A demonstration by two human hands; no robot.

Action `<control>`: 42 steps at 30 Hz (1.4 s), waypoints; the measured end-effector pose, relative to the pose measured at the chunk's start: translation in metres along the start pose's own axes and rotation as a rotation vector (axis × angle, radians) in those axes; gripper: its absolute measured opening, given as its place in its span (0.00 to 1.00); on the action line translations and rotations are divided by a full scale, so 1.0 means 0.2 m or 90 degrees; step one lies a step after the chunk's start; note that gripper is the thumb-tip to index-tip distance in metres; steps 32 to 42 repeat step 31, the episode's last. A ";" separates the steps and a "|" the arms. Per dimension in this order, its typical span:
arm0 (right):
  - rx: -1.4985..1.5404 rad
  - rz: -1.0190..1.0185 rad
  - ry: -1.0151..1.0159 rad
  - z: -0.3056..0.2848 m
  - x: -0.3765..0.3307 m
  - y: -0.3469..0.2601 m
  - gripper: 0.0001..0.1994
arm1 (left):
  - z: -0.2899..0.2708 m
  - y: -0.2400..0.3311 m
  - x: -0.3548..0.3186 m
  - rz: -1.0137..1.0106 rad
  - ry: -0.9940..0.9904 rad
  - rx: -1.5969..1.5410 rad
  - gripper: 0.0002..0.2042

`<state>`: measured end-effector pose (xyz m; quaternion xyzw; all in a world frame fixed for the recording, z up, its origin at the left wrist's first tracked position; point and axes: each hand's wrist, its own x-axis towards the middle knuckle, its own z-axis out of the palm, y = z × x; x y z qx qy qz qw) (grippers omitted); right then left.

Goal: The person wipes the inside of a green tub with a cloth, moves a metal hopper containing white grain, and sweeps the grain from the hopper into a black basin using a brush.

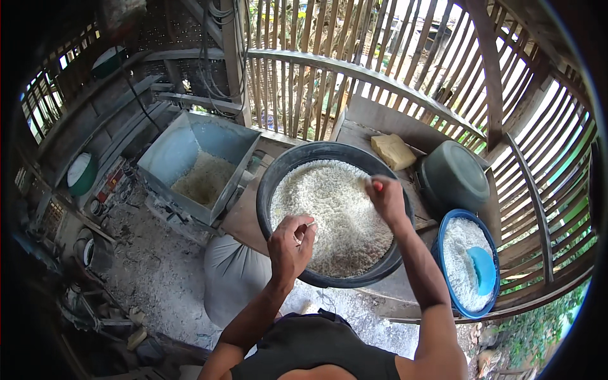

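Note:
A wide black basin full of white, crumbly grated material stands in front of me. Over its near left part is my left hand, thumb and fingers pinched together; what they hold, if anything, is too small to name. My right hand is closed above the basin's right side, slightly blurred. A small red-orange thing shows at its fingers; its kind is unclear.
A blue basin at the right holds white grated material and a light-blue scoop. Behind are an upturned dark pot and a tan block. A metal hopper stands left, a pale sack below. Slatted walls enclose the space.

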<state>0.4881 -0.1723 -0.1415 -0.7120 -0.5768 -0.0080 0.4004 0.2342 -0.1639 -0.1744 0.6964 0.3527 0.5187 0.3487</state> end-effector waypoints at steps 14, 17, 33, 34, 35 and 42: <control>0.070 -0.175 -0.059 0.30 0.29 -0.07 0.06 | -0.01 0.02 -0.02 0.031 0.017 0.103 0.11; 0.065 -0.213 -0.232 0.50 0.29 -0.06 0.06 | -0.02 -0.01 -0.02 0.037 0.049 0.113 0.12; 0.228 -0.032 -0.070 -0.41 -0.18 -0.28 0.08 | -0.01 0.00 -0.03 -0.021 0.046 0.074 0.08; 0.228 -0.032 -0.070 -0.41 -0.18 -0.28 0.08 | -0.01 0.00 -0.03 -0.021 0.046 0.074 0.08; 0.228 -0.032 -0.070 -0.41 -0.18 -0.28 0.08 | -0.01 0.00 -0.03 -0.021 0.046 0.074 0.08; 0.228 -0.032 -0.070 -0.41 -0.18 -0.28 0.08 | -0.01 0.00 -0.03 -0.021 0.046 0.074 0.08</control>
